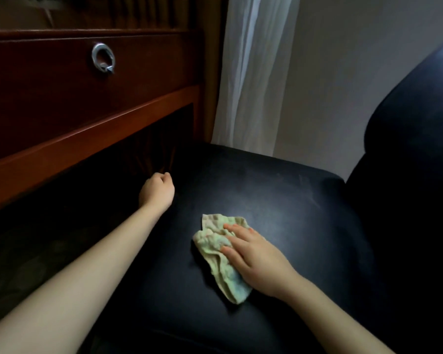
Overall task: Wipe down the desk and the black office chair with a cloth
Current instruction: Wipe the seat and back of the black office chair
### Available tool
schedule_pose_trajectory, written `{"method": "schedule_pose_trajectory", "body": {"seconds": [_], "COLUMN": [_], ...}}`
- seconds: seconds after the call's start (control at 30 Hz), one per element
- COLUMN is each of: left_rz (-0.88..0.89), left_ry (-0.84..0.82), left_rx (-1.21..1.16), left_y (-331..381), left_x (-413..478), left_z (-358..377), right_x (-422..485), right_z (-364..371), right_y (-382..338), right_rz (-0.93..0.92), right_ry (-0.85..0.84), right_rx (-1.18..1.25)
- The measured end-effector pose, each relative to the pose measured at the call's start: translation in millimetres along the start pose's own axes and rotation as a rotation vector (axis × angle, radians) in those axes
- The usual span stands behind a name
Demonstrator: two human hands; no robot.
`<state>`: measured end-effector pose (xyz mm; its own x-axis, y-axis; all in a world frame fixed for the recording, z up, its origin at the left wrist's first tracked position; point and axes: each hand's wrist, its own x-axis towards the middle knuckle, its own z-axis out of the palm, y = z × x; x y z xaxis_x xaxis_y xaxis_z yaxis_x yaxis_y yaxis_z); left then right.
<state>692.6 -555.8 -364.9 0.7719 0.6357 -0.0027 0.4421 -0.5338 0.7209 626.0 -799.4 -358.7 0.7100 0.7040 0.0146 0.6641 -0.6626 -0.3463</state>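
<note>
The black office chair's seat [266, 190] fills the lower middle of the view, and its backrest [414, 139] rises at the right. A crumpled pale green cloth [216, 247] lies on the seat. My right hand [258, 261] lies flat on the cloth with the fingers spread, pressing it to the seat. My left hand [157, 192] curls over the seat's left front edge; its fingers are hidden below that edge. The dark red wooden desk [69, 103] stands at the left, close to the chair.
A desk drawer carries a silver ring pull [103, 58]. A white sheer curtain [251, 72] hangs behind the chair next to a beige wall [356, 67]. Under the desk it is dark, and dim floor shows at the lower left.
</note>
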Motion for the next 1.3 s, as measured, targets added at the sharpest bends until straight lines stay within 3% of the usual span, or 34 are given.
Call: {"method": "schedule_pose_trajectory", "body": {"seconds": [0.13,0.23,0.47,0.7,1.07,1.3], "left_rz": [0.185,0.282,0.31,0.315,0.296,0.242], "left_ry": [-0.06,-0.157,-0.116,-0.078,-0.141,-0.247], "left_rx": [0.081,0.295,0.373,0.393,0.408,0.422], "left_y": [19,21,12,10,17,32], "left_x": [-5,-11,-13,-13,-16,-16], "left_z": [13,29,39,44,36,24], "right_x": [28,67,172,209,105,-22], "right_z": [-3,-8,-35,-50,-18,-2], "right_y": [25,57,132,158,133,53], "right_rz": [0.07,0.221,0.383,0.463,0.317,0.334], "right_ry": [0.037,0.101,0.156,0.182,0.157,0.147], "right_rx": [-0.025,-0.054,-0.163,-0.123,-0.114,-0.092]}}
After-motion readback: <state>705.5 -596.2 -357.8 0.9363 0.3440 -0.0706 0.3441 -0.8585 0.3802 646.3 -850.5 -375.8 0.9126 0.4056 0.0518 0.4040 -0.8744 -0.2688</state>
